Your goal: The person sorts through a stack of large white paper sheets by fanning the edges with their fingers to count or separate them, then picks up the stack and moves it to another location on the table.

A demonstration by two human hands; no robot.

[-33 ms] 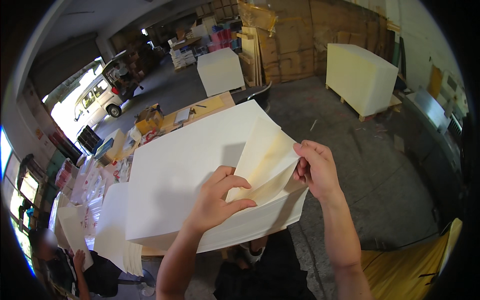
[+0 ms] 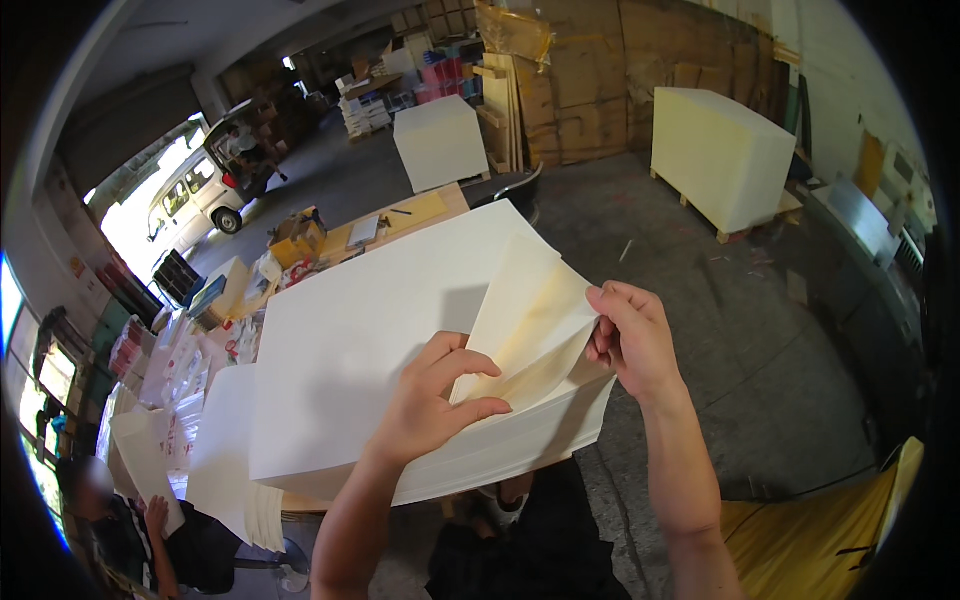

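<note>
A tall stack of large white paper sheets (image 2: 370,320) lies in front of me. Its near right corner is folded back, so the sheet's underside (image 2: 528,305) shows with a yellowish tint. My right hand (image 2: 637,335) is closed, pinching the edge of the lifted sheet between thumb and fingers. Just left of the fold, my left hand (image 2: 432,395) lies over the stack, its thumb and curved fingers apart with a gap between them. Whether its fingertips touch the sheet is hard to tell.
A smaller fanned pile of paper (image 2: 225,440) sits to the left. Near it, a person (image 2: 120,530) holds sheets. Further off are a cluttered table (image 2: 410,212), two white stacks on pallets (image 2: 725,160) and a van (image 2: 190,200). Yellow cloth (image 2: 815,540) hangs at lower right.
</note>
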